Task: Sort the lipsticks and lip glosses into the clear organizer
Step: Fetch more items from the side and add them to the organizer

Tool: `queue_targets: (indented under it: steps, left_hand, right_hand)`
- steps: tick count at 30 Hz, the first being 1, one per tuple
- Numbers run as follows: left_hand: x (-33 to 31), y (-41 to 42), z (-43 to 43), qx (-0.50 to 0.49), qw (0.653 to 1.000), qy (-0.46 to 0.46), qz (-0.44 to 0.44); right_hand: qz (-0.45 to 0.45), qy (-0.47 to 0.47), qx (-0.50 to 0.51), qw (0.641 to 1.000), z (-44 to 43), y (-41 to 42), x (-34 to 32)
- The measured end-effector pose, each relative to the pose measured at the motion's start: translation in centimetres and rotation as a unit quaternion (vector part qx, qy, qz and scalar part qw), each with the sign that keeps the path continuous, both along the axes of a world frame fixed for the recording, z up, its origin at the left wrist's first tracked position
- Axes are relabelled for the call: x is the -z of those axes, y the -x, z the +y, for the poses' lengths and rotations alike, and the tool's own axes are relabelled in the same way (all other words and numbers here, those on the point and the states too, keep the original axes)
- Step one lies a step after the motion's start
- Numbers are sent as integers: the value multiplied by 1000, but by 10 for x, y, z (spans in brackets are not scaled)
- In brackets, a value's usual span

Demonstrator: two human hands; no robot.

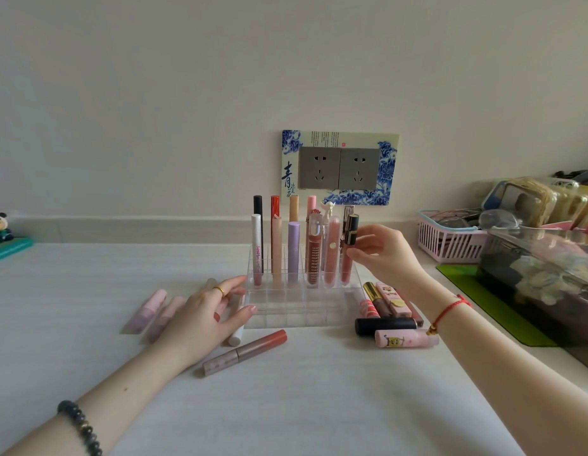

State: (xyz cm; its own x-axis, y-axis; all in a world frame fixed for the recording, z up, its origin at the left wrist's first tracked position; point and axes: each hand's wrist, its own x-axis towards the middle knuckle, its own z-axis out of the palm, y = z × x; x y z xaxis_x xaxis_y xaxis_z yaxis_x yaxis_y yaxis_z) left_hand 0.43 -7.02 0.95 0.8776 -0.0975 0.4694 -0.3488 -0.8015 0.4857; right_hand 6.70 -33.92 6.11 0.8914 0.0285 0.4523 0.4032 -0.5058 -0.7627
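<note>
Right hand is up at the clear organizer, thumb and fingertips pinched around a lip gloss just below its dark, gold-trimmed cap. The tube stands upright in the far-right slot of the filled row, pink body down inside the acrylic. Left hand lies flat on the tabletop, fingers straight and spread, holding nothing, fingertips right at the organizer's left edge, a gold ring showing. The organizer sits mid-tabletop near the wall; its front rows hold nothing, its rear rows are filling up. In the row with the held gloss, left to right: a white tube, a peach one, a lilac one, a clear tube of brown gloss and a pink tube. Behind them stand a black stick, a red one, a tan one and a pink one. Loose on the left lie two pale pink tubes, a white-tipped tube partly under the left hand, and a long tube with a brick-red cap. Loose on the right, bunched just beside the organizer: a black tube, a pink cartoon-printed tube, a gold-capped lipstick and a pink box-shaped one. A double wall socket in a blue-and-white frame sits behind, with a pink basket off to the right.
</note>
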Motion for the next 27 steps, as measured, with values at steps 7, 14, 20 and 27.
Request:
queue_targets:
  steps: [7, 14, 20, 27]
  left_hand:
    - [-1, 2, -1, -2, 1000, -5, -1]
    - [-1, 2, -2, -4, 1000, -3, -2]
    - [-1, 2, -2, -6, 1000, -2, -5]
    - [1, -2, 0, 1, 1000, 14, 10]
  right_hand:
    - [8, 1, -7, 1000, -2, -2, 3]
    - [10, 0, -12, 1000, -2, -3, 4]
    - [5, 1, -10, 1000, -4, -1, 2]
    - [-22, -30, 14, 999, -25, 9, -26]
